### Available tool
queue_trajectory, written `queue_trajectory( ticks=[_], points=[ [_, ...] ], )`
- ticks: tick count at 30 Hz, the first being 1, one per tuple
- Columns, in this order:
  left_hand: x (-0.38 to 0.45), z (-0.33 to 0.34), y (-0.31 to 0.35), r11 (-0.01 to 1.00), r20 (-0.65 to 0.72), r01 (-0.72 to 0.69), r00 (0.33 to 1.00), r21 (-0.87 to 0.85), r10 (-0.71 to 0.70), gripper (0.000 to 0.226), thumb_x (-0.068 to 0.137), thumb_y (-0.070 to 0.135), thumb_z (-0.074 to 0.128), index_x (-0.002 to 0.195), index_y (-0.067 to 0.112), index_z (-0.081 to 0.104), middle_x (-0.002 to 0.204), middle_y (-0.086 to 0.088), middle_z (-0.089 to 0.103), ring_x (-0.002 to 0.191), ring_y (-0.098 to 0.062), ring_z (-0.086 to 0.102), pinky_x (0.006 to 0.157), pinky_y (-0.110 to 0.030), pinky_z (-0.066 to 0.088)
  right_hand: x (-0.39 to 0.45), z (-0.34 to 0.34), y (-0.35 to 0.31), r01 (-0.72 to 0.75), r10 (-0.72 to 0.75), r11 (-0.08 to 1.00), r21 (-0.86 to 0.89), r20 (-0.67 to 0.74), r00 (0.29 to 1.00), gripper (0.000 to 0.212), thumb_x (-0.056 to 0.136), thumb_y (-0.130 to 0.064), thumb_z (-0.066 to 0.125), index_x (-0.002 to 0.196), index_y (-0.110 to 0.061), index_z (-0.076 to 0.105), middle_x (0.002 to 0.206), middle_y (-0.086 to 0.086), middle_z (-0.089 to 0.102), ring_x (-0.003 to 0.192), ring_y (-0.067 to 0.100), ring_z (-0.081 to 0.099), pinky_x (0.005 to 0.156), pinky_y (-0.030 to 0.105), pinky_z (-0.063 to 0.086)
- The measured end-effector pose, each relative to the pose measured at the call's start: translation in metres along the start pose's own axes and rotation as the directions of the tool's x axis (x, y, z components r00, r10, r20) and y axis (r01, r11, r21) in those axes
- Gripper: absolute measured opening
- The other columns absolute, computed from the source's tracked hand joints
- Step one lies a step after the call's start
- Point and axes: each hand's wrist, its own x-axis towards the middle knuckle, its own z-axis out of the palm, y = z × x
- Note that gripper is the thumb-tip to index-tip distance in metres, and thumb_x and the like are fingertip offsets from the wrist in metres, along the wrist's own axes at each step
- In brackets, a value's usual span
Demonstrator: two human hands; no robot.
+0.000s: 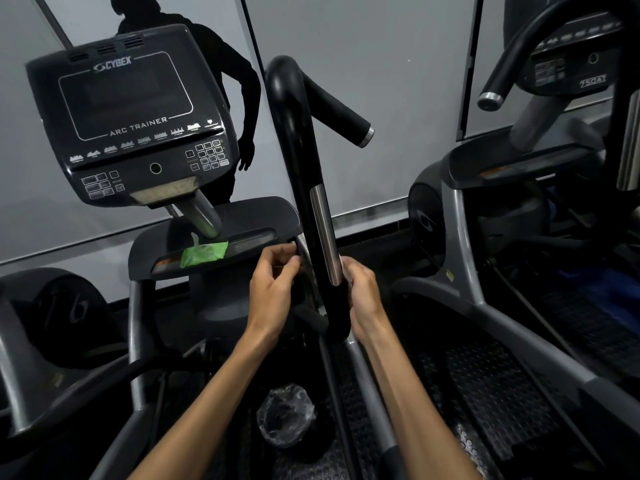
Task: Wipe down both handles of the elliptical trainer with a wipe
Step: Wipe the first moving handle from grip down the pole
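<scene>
The elliptical's black right handle (304, 188), with a silver sensor strip, rises in the middle of the view and bends over at the top. My right hand (362, 296) grips its lower end from the right, fingers curled behind it. My left hand (273, 285) is just left of the handle, its thumb and fingers pinched on something small and dark that looks like the wipe; most of it is hidden. A green wipes pack (204, 256) lies on the tray (249, 213) under the console (131, 116). The other handle is out of view.
A bin lined with black plastic (285, 415) stands on the floor between my forearms. A second trainer (519, 174) stands close on the right. Grey frame rails and ribbed foot pedals run below. A person's reflection shows in the wall mirror behind the console.
</scene>
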Motion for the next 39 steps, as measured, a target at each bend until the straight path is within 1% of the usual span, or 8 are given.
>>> queue_trajectory(
  ticks=[3,7,11,15,21,32,36,39],
  points=[
    [0.000,0.000,-0.005,0.998,0.014,0.061,0.998,0.034,-0.061,0.015,0.099,0.012,0.060,0.102,0.026,0.065,0.095,0.005,0.072,0.091,-0.015,0.067,0.080,-0.027,0.049,0.004,0.007,-0.018,-0.186,0.181,0.982,0.025,0.150,0.972,0.048,0.105,-0.018,0.028,0.091,0.003,0.068,0.078,0.018,0.068,0.071,0.028,0.064,0.074,0.039,0.052],
    [-0.008,0.001,-0.013,0.988,0.088,0.089,0.991,0.123,-0.101,0.011,0.099,0.015,0.061,0.103,0.023,0.069,0.090,0.010,0.072,0.087,-0.009,0.065,0.086,-0.038,0.053,0.001,0.004,-0.025,-0.180,0.175,0.983,0.024,0.134,0.975,0.044,0.105,-0.015,0.033,0.094,0.001,0.072,0.080,0.015,0.073,0.077,0.026,0.070,0.071,0.029,0.059],
    [-0.009,0.006,-0.010,0.976,0.099,0.211,0.974,-0.048,-0.206,0.025,0.105,0.014,0.050,0.107,0.027,0.072,0.093,0.006,0.077,0.089,-0.009,0.070,0.084,-0.033,0.053,0.001,0.001,-0.024,-0.186,0.184,0.983,-0.001,0.129,0.974,0.043,0.105,-0.010,0.032,0.080,-0.004,0.067,0.064,0.005,0.072,0.062,0.014,0.069,0.055,0.020,0.055],
    [-0.012,0.015,-0.011,0.972,0.163,0.185,0.973,-0.143,-0.162,0.023,0.105,0.015,0.051,0.117,0.018,0.071,0.107,-0.002,0.077,0.102,-0.017,0.071,0.094,-0.030,0.054,0.003,0.003,-0.025,-0.149,0.157,0.977,-0.153,0.047,0.986,0.037,0.104,-0.015,0.041,0.086,-0.013,0.073,0.070,0.001,0.067,0.065,0.011,0.060,0.057,0.020,0.048],
    [-0.031,0.015,-0.023,0.994,0.026,0.098,0.995,-0.039,-0.097,0.009,0.092,0.011,0.073,0.088,0.008,0.066,0.078,-0.003,0.063,0.073,-0.011,0.056,0.074,-0.033,0.048,0.001,-0.006,-0.012,-0.070,0.067,0.998,-0.010,-0.179,0.982,0.013,0.101,-0.011,0.056,0.100,-0.011,0.069,0.083,0.003,0.067,0.067,0.010,0.062,0.053,0.016,0.049],
    [-0.037,0.027,-0.004,0.810,-0.020,-0.368,0.906,0.457,0.423,0.021,0.079,-0.002,0.082,0.080,0.013,0.066,0.087,0.007,0.056,0.081,-0.001,0.058,0.069,-0.011,0.046,-0.016,-0.018,-0.008,0.044,-0.054,0.998,-0.050,-0.220,0.974,0.012,0.098,-0.006,0.059,0.098,-0.011,0.071,0.090,0.007,0.069,0.085,0.014,0.061,0.073,0.021,0.049],
    [-0.043,0.021,-0.015,0.534,0.237,-0.604,0.763,0.592,0.601,0.012,0.085,0.000,0.078,0.093,0.008,0.074,0.090,0.000,0.062,0.077,-0.014,0.060,0.063,-0.032,0.054,-0.019,-0.027,-0.008,0.023,-0.032,0.999,-0.039,-0.233,0.972,0.016,0.099,-0.004,0.057,0.095,-0.011,0.071,0.089,0.008,0.069,0.085,0.015,0.061,0.069,0.017,0.049],
    [-0.031,0.016,-0.013,0.635,0.074,-0.498,0.817,0.591,0.572,0.018,0.082,-0.008,0.076,0.093,0.006,0.073,0.092,0.000,0.064,0.079,-0.016,0.063,0.067,-0.038,0.056,-0.022,-0.032,-0.005,0.025,-0.035,0.999,-0.049,-0.232,0.972,0.017,0.099,-0.003,0.056,0.096,-0.010,0.071,0.091,0.009,0.069,0.086,0.014,0.062,0.070,0.016,0.050]
  ],
)
